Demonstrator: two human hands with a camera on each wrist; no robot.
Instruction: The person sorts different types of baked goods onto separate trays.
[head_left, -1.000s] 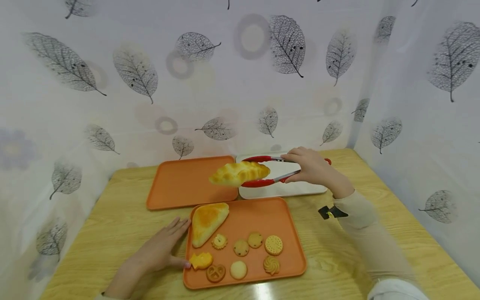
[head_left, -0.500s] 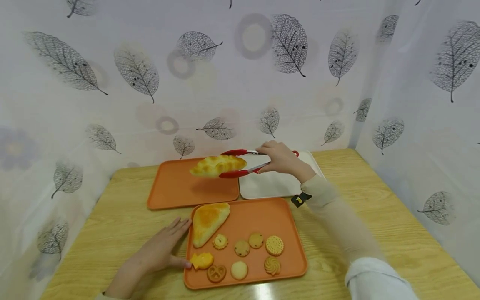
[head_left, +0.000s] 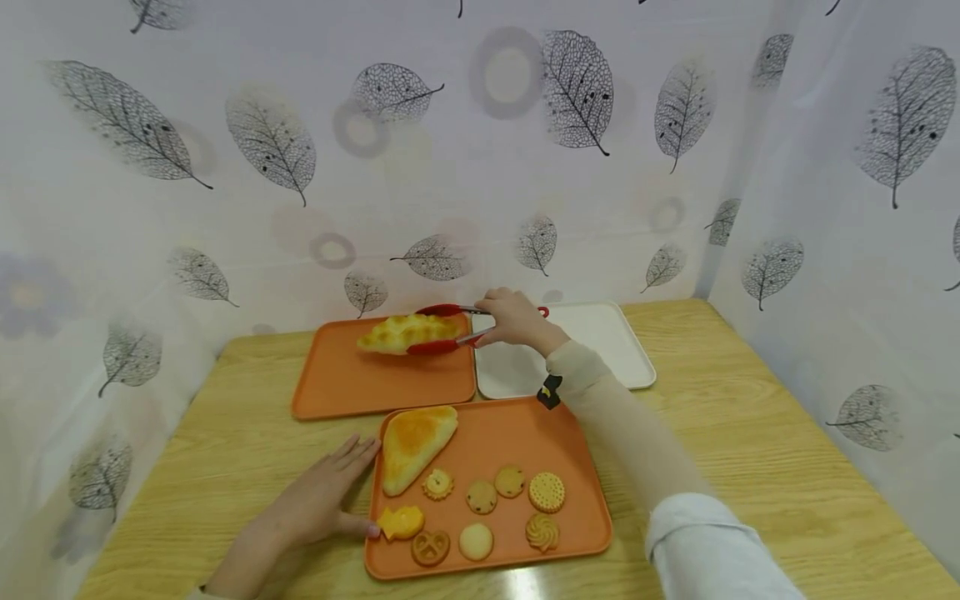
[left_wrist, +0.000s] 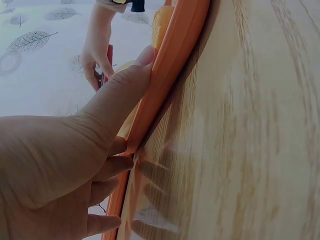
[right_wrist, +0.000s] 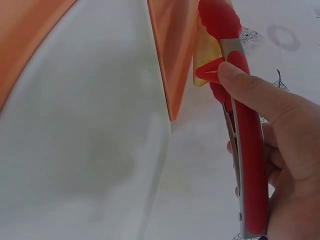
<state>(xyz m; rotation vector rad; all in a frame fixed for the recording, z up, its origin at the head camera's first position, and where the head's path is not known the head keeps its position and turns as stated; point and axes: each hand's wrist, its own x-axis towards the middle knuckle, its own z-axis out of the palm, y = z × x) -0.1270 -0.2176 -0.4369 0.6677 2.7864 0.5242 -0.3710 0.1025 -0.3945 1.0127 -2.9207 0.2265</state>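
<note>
My right hand (head_left: 513, 318) grips a pair of red-and-metal tongs (right_wrist: 250, 155), thumb along one arm and fingers round the other. Between the tongs' red tips is a long golden bread loaf (head_left: 393, 333), over the back part of the rear orange tray (head_left: 375, 387). My left hand (head_left: 322, 496) rests at the left edge of the front orange tray (head_left: 517, 429), its fingers straight and the thumb tip on the rim. In the left wrist view the thumb (left_wrist: 145, 56) lies against that rim. A triangular bread (head_left: 416, 446) lies on this tray near the fingertips.
A white tray (head_left: 600, 358) stands right of the rear orange tray, under my right forearm. Several cookies lie on the front tray, including a fish-shaped one (head_left: 402, 522), a pretzel-shaped one (head_left: 431, 547) and a swirled one (head_left: 542, 531). A leaf-patterned cloth (head_left: 480, 167) hangs behind the wooden table (head_left: 225, 417).
My right hand has carried the bread loaf in the tongs leftward, from over the edge between the two rear trays to over the orange one. The left hand has stayed in place.
</note>
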